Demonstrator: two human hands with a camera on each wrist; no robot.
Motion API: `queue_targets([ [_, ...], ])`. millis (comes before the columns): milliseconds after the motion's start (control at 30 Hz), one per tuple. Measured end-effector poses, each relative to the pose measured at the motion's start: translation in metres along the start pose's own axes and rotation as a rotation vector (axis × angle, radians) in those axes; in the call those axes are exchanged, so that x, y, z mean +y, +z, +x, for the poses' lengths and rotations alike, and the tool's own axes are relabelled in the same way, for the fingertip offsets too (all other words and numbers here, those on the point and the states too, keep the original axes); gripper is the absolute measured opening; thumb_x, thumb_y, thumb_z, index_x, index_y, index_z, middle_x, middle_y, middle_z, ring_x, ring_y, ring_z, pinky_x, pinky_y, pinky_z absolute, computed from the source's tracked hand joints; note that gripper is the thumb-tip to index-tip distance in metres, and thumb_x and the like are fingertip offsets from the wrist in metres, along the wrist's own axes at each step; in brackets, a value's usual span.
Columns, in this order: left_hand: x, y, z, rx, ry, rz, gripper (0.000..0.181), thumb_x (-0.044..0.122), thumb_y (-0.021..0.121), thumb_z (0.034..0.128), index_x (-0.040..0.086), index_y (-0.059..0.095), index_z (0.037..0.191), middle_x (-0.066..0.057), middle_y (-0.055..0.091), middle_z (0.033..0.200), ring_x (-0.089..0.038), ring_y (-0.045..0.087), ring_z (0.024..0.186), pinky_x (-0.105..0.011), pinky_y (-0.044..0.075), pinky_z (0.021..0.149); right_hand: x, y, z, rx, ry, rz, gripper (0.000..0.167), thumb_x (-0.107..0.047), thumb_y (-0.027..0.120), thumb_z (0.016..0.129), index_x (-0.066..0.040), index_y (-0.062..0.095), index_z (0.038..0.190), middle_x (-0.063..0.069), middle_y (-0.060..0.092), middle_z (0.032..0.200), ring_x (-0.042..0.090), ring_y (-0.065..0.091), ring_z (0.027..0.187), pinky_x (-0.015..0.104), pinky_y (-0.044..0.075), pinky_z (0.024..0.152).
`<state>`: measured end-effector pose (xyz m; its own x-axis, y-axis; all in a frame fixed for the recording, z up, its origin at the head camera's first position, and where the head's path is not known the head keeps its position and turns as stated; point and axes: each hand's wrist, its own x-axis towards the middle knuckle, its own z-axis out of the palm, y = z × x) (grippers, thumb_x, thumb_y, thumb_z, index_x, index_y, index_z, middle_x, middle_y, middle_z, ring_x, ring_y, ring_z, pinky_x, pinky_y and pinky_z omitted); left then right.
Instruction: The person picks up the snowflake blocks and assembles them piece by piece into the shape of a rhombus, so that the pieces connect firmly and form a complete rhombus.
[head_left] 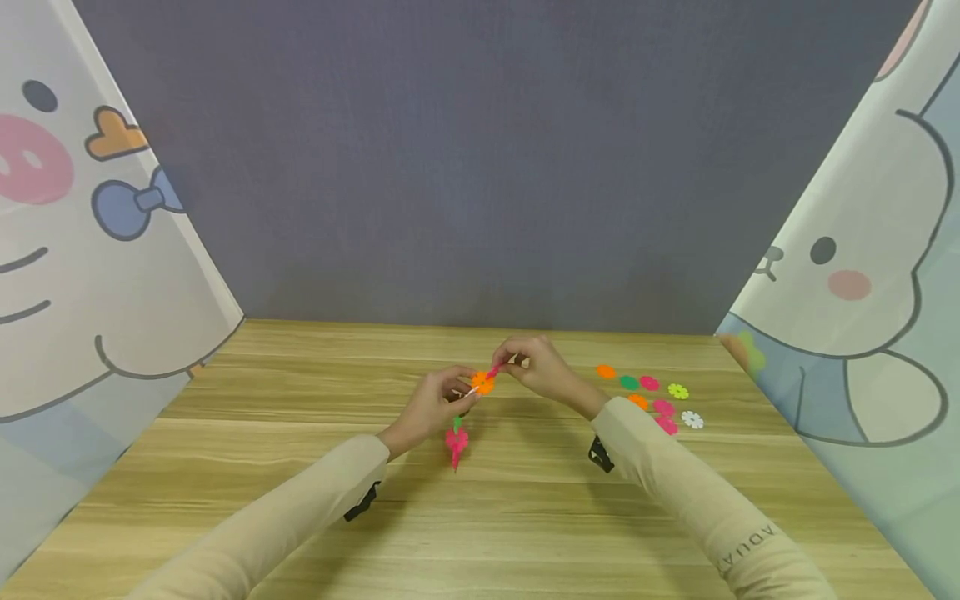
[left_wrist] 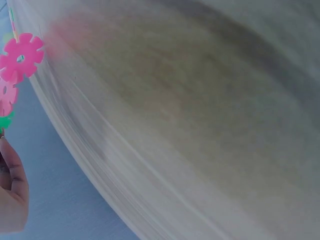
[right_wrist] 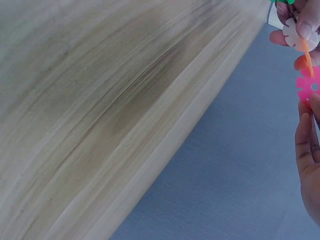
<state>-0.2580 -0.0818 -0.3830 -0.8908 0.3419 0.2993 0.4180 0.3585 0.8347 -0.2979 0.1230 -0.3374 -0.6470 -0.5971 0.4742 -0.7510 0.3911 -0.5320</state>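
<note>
My left hand (head_left: pixel 437 402) pinches a white flower-shaped plastic disc (right_wrist: pixel 294 36) in a chain of slotted discs. From that hand hang a green disc (head_left: pixel 457 423) and pink discs (head_left: pixel 457 439), also seen in the left wrist view as pink discs (left_wrist: pixel 22 57). An orange disc (head_left: pixel 483 383) joins the white one and shows edge-on in the right wrist view. Between finger and thumb, my right hand (head_left: pixel 542 367) holds a pink disc (right_wrist: pixel 306 86) against the orange disc's edge. Whether their slots are fully interlocked I cannot tell.
Loose flower discs lie on the wooden table (head_left: pixel 315 392) to the right, among them an orange disc (head_left: pixel 606 372), a green disc (head_left: pixel 629 382), a yellow disc (head_left: pixel 678 391) and a white disc (head_left: pixel 692 419). A grey panel (head_left: pixel 480 167) stands behind the table.
</note>
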Motion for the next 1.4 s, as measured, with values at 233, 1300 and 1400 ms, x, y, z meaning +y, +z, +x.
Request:
queue_targets([
  [233, -0.001, 0.001, 0.000, 0.002, -0.011, 0.003, 0.036, 0.013, 0.066, 0.0840, 0.008, 0.057, 0.119, -0.015, 0.070, 0.094, -0.020, 0.065, 0.075, -0.021, 0.051, 0.062, 0.001, -0.001, -0.002, -0.004, 0.024, -0.012, 0.011, 0.003, 0.067, 0.078, -0.004, 0.067, 0.087, 0.006, 0.069, 0.090, 0.016, 0.064, 0.081, 0.026, 0.050, 0.062],
  [1300, 0.003, -0.013, -0.008, 0.032, 0.018, 0.008, 0.037, 0.011, 0.066, 0.0829, 0.011, 0.056, 0.118, -0.013, 0.069, 0.096, -0.019, 0.065, 0.069, -0.023, 0.053, 0.060, 0.092, -0.063, -0.083, -0.006, 0.354, -0.208, 0.021, 0.006, 0.062, 0.081, 0.006, 0.060, 0.102, 0.022, 0.062, 0.101, 0.034, 0.057, 0.092, 0.048, 0.048, 0.081],
  [1400, 0.001, -0.014, -0.008, 0.033, 0.009, 0.009, 0.036, 0.011, 0.066, 0.0829, 0.012, 0.057, 0.118, -0.011, 0.069, 0.096, -0.017, 0.064, 0.069, -0.023, 0.053, 0.060, 0.098, -0.067, -0.088, -0.007, 0.389, -0.205, 0.022, 0.003, 0.062, 0.082, 0.006, 0.060, 0.104, 0.023, 0.061, 0.103, 0.034, 0.056, 0.093, 0.049, 0.047, 0.082],
])
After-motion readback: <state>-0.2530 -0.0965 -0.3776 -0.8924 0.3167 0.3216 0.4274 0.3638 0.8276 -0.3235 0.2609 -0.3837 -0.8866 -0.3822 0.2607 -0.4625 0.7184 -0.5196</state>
